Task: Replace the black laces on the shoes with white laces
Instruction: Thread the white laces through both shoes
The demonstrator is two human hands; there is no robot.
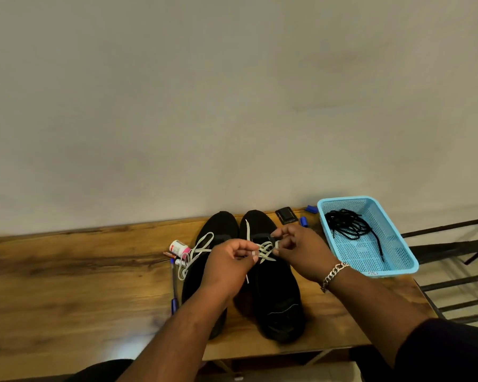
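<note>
Pinching white lace (265, 250) on right shoe (273, 285), both hands (229, 260) (301, 252); tip at 12 o'clock may slip out.

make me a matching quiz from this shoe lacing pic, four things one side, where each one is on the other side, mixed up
Things:
1. black laces
2. white lace
3. small white bottle
4. bracelet

Places:
A. on the right wrist
B. on the table left of the shoes
C. in the blue basket
D. pinched by both hands over the right-side shoe

Pairs: 1-C, 2-D, 3-B, 4-A
</note>
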